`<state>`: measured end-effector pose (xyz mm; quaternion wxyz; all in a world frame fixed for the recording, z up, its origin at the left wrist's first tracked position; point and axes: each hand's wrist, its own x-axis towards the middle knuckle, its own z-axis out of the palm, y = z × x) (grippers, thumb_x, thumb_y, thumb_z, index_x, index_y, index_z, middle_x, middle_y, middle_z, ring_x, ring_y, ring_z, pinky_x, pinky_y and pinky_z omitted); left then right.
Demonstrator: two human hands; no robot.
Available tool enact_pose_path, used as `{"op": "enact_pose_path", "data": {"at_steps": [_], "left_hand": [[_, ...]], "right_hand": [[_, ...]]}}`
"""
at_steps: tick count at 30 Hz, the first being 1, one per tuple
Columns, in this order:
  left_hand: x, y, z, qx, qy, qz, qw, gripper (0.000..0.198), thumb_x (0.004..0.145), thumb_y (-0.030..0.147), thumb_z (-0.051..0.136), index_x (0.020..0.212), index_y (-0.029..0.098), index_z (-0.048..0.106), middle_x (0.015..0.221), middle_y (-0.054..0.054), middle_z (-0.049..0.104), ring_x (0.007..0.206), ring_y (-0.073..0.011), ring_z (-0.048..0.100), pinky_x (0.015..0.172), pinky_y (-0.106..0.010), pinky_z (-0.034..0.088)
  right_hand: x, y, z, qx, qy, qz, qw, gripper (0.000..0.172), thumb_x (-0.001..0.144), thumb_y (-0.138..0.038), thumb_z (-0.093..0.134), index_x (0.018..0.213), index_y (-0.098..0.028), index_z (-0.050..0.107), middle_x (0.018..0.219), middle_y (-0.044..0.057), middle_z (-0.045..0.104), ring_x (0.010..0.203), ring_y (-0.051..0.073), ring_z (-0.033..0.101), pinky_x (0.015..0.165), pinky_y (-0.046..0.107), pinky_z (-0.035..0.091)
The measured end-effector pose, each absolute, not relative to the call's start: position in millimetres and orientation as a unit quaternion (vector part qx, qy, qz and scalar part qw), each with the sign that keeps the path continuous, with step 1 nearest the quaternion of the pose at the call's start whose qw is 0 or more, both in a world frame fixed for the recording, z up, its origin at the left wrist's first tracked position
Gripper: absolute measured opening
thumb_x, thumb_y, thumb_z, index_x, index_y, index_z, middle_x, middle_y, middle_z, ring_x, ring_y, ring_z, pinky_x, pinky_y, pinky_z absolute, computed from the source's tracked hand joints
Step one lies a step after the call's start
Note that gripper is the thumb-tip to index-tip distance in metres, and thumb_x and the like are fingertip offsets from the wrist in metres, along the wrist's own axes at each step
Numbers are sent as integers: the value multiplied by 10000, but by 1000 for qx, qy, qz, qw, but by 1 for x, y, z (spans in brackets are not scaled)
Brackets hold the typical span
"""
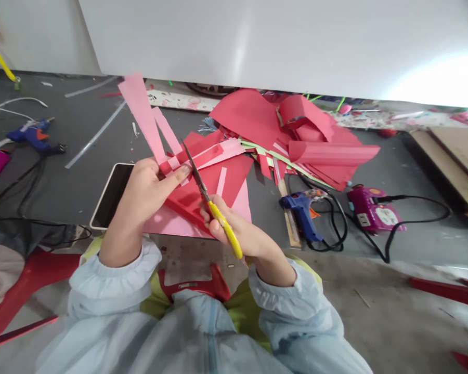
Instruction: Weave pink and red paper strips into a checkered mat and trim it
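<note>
My left hand (152,184) pinches a woven piece of pink and red paper strips (173,162), thumb on top. Long pink strips (140,111) stick up from it, and others reach to the right. In my right hand (228,223) are scissors with yellow handles (226,228). Their blades point up and away, beside the right part of the woven piece; whether they touch the paper I cannot tell. Red sheets (234,179) and a pink sheet (171,221) lie beneath both hands at the table's front edge.
A phone (111,197) lies left of my left hand. Red paper (253,117) is heaped behind. Blue glue guns (306,215) (31,136) with cables, a purple box (374,210) and cardboard (452,161) are on the grey table (425,244). A white panel (257,47) stands behind.
</note>
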<state>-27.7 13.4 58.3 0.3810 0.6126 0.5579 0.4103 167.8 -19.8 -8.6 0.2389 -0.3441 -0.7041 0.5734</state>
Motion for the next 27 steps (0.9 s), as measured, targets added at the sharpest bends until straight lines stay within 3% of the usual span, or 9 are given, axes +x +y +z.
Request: {"op": "enact_pose_path", "data": {"at_steps": [10,16,27], "left_hand": [[-33,18,53,604,548,404,414,327,758,475,730,709,155,681,627,1,599,602,-134,541,550,-235,417],[-35,19,51,630,559,395,367,338,773,490,711,776,152,707,611,6,577,593,-136,513,560,-250,410],[-37,21,48,634,576,381,349,348,775,491,701,816,146,714,629,4,581,625,-152,532,587,-265,433]], "right_hand": [[165,-22,-8,-355,-687,589,235,559,898,-738,411,1048,-213,287,770,-32,349,663,144,371,609,316,349],[163,-20,-5,-351,-680,589,260,504,927,-717,397,989,-226,301,739,-51,324,608,117,315,558,292,282],[163,-20,-8,-361,-656,600,281,530,903,-746,418,971,-229,325,763,-38,367,603,104,327,540,280,298]]}}
